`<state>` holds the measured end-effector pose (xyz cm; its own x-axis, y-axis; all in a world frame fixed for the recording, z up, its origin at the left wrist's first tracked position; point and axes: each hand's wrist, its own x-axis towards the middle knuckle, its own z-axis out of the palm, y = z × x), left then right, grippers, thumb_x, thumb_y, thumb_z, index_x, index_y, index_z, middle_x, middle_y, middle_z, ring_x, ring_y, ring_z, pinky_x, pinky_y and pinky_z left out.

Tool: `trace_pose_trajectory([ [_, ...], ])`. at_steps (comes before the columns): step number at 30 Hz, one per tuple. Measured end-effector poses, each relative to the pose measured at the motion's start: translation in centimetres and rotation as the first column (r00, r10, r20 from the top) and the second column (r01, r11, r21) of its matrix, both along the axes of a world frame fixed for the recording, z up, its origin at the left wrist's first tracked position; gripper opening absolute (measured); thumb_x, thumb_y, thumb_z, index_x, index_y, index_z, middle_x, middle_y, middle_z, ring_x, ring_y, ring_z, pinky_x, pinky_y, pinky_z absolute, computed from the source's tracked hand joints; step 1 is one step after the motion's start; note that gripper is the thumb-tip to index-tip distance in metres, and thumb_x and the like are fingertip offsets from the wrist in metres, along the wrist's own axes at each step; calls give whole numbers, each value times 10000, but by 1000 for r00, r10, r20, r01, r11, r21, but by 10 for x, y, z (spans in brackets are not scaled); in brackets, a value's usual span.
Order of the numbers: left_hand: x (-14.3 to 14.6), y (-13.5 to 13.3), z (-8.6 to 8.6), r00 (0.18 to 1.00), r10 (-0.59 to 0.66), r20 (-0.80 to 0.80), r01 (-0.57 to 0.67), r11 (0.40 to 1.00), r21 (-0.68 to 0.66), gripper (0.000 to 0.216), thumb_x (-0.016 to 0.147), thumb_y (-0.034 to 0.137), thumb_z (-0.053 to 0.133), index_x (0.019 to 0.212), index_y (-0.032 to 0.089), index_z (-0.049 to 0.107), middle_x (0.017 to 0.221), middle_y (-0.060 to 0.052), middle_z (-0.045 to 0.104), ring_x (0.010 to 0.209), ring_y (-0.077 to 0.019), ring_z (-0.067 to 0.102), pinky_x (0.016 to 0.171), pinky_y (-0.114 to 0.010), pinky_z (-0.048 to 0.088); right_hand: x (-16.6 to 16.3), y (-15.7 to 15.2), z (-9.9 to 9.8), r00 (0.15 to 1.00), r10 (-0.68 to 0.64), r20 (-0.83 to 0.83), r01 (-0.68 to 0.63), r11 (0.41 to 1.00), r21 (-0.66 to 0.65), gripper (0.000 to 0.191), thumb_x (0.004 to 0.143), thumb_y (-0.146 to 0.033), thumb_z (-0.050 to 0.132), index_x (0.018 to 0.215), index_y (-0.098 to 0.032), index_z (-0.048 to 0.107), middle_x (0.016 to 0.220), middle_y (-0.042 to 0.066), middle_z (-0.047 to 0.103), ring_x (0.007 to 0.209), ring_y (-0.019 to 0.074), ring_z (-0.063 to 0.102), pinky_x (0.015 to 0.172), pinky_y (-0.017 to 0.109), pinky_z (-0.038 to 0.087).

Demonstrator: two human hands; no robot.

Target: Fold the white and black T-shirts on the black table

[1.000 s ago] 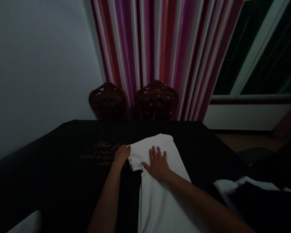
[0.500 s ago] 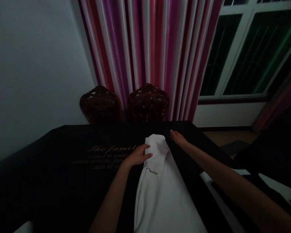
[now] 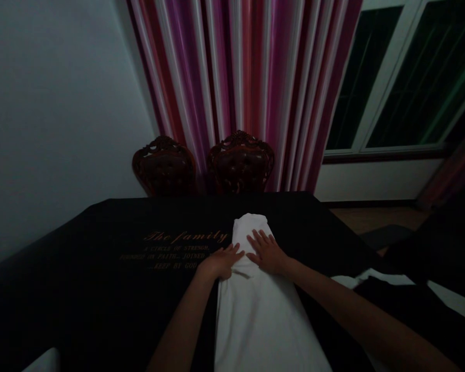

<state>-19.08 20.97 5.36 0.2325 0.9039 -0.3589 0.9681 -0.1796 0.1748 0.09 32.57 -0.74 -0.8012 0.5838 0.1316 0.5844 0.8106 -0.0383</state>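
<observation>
A white garment [image 3: 256,315] lies folded into a long narrow strip on a table under a black cloth [image 3: 101,289] with orange lettering. My left hand [image 3: 220,262] rests flat on the strip's left edge, fingers stretched out. My right hand [image 3: 267,252] lies flat on top of the garment beside it, fingers spread. Both hands sit just below the strip's far end, where a sleeve is folded over. Neither hand grips anything.
Two carved dark wooden chairs [image 3: 240,163] stand behind the table against a pink and purple striped curtain [image 3: 240,77]. More white and dark clothing [image 3: 406,289] lies at the right. A window [image 3: 406,77] is at the upper right. The room is dim.
One second ago the left sleeve lay open; it has been folded in. My right hand reached to the far right edge, then came back flat onto the garment beside my left hand.
</observation>
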Motion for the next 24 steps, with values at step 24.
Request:
trace_pose_trajectory([
  [24,113,-291,-30,999,37,38,-51,887,460,777,833,473,653,1490,339,261,1569,-49,259,1420,-268,298,1104,-504,382,194,-273,19,994,71,-81,-69,997,34,672,769,-416,691,1381,-234,480,1444,130,443,1275,339,457,982,476,481],
])
